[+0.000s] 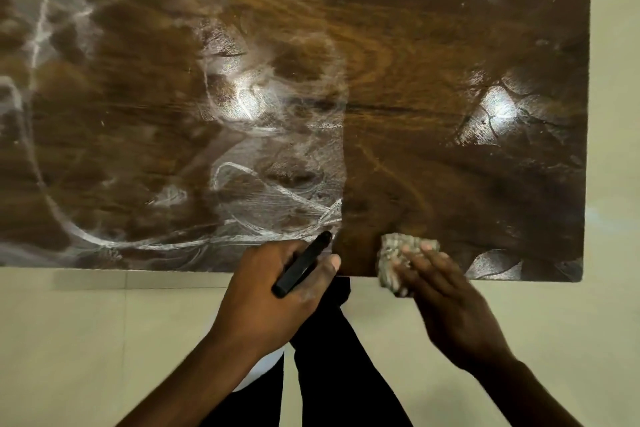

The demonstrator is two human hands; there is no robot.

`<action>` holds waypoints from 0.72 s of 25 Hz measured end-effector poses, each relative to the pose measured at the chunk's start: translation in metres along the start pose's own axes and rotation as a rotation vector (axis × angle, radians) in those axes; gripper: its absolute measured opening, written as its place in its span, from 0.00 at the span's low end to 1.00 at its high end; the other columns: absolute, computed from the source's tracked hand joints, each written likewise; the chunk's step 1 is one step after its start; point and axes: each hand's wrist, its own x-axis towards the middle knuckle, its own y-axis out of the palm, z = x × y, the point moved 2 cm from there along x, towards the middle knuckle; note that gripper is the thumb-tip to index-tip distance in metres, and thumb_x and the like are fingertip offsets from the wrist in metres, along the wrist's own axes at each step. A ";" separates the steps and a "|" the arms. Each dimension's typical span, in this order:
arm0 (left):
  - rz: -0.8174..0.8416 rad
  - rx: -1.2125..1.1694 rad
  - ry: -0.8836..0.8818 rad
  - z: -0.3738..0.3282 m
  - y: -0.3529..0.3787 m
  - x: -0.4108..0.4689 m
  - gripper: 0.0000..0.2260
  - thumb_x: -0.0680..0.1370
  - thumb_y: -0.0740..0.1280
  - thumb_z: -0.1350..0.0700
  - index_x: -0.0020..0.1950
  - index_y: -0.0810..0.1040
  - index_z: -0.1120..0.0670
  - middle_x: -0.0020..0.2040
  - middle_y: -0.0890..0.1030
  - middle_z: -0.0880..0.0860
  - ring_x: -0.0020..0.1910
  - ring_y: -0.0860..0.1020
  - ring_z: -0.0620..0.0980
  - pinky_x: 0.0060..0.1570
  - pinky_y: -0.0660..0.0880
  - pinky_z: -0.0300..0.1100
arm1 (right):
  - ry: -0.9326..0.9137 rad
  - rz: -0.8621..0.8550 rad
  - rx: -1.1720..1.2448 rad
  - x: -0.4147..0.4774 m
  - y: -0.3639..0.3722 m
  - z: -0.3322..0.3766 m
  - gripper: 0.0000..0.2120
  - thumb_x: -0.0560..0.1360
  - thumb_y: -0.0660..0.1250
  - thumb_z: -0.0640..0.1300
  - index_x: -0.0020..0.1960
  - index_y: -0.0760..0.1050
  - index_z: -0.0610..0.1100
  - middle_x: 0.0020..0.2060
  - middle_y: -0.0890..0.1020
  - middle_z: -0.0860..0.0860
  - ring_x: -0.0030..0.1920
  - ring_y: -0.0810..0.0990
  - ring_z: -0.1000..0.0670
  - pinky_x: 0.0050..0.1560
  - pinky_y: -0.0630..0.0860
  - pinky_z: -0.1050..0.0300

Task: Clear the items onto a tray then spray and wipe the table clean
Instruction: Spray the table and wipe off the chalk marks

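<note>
A dark brown wooden table (398, 80) fills the upper view, streaked with whitish wet smears on its left and middle parts. My left hand (273, 295) is at the table's near edge, closed around a slim black object (304, 262) that points up and to the right. My right hand (446, 302) presses a crumpled grey cloth (394, 256) onto the table's near edge, right of centre; the hand looks blurred. No tray or spray bottle is in view.
The table's right edge (587, 114) and near edge border a pale tiled floor (86, 340). My dark trouser legs (332, 357) stand below the table's near edge between my arms.
</note>
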 end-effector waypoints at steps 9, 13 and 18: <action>-0.062 0.040 -0.039 0.018 -0.016 -0.005 0.19 0.77 0.72 0.34 0.37 0.78 0.47 0.30 0.75 0.47 0.29 0.75 0.46 0.34 0.69 0.47 | 0.576 -0.270 0.320 0.079 0.027 0.142 0.29 0.79 0.58 0.43 0.79 0.71 0.41 0.81 0.68 0.42 0.83 0.63 0.36 0.85 0.52 0.44; -0.077 0.032 -0.008 0.026 -0.025 -0.009 0.22 0.75 0.71 0.33 0.36 0.77 0.51 0.28 0.74 0.49 0.28 0.74 0.46 0.32 0.68 0.48 | -0.231 0.062 0.131 0.078 0.020 0.128 0.31 0.80 0.64 0.44 0.82 0.65 0.50 0.83 0.66 0.50 0.86 0.58 0.44 0.84 0.57 0.43; -0.048 -0.020 -0.042 0.031 -0.039 -0.005 0.20 0.79 0.74 0.38 0.34 0.74 0.48 0.28 0.71 0.47 0.27 0.71 0.42 0.35 0.65 0.42 | -0.087 0.062 -0.002 0.133 -0.036 0.006 0.31 0.79 0.59 0.42 0.83 0.66 0.50 0.83 0.67 0.49 0.85 0.60 0.43 0.82 0.61 0.39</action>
